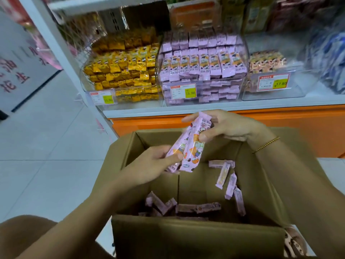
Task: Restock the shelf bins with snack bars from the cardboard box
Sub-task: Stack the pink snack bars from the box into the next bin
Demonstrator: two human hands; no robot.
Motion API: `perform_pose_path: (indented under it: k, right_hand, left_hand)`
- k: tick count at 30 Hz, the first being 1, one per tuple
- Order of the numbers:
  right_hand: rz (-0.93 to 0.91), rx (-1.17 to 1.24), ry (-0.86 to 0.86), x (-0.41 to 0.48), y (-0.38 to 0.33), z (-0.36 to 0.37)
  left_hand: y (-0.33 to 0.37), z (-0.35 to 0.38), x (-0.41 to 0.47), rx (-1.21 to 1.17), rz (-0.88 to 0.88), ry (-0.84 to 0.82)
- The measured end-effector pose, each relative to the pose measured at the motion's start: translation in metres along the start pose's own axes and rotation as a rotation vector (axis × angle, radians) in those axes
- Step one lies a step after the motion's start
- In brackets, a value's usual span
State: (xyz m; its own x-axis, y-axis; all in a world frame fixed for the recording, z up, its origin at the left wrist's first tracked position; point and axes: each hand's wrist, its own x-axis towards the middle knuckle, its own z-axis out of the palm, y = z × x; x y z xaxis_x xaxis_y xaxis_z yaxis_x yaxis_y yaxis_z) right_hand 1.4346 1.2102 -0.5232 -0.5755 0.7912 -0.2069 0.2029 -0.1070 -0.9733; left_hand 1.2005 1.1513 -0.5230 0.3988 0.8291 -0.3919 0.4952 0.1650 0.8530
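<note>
Shelf [242, 106] runs across the upper half of the frame w/ three clear bins on it. Cardboard box [196, 238] fills the lower centre, flaps open, just in front of the shelf.

Middle bin [224, 96], top centre, holds pink bars in neat rows. It looks close to full, tho I'd say there's room on top. Yellow-pack bin [83, 81] sits at its left. Third bin [276, 92], upper right, is only part full w/ a diff product.

Left hand [149, 165] & right hand [229, 128] meet above the box at frame centre, both closed round one bundle of pink snack bars [188, 148]. Left thumb & fingers pinch the lower end, and right thumb & fingers wrap the upper end. Exact count can't be told. Loose bars [230, 184] lie scattered on the box floor, lower centre & right.

Step in hand, by my read: squaring up a handful over the box, pre-transfer. Next move prob calls for carrying the bundle up to the middle bin & laying it in line w/ the rows there. Grip should be firm so the slick wrappers don't fan out or drop.
</note>
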Motion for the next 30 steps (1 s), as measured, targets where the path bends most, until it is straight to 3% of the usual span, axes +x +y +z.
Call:
perform_pose_path:
  k: [4,7,9,12,16,21,27,30]
  right_hand:
    - [-0.188,0.390,0.183,0.001,-0.021,0.008]
    - [-0.319,0.801,0.386,0.008,-0.024,0.016]
    - [-0.363,0.844,0.488,0.011,-0.029,0.025]
    - [-0.378,0.683,0.608,0.019,-0.035,0.045]
    - [-0.421,0.425,0.822,0.033,-0.036,0.062]
    - [-0.412,0.232,0.814,0.047,-0.036,0.068]
    - [-0.321,-0.381,0.890,0.056,-0.038,0.063]
    - [-0.306,-0.544,0.958,0.060,-0.046,0.056]
  left_hand:
    - [0.026,-0.031,0.007,-0.310,-0.184,-0.061]
    - [0.031,-0.049,0.015,-0.595,-0.163,-0.035]
    - [0.032,-0.053,0.021,-0.778,-0.113,-0.023]
    - [0.038,-0.046,0.028,-0.959,-0.018,-0.033]
    - [0.049,-0.040,0.037,-1.001,0.125,0.019]
    - [0.053,-0.049,0.048,-1.048,0.239,0.083]
    - [0.063,-0.058,0.061,-0.922,0.282,0.122]
    - [0.073,-0.063,0.068,-0.865,0.329,0.107]
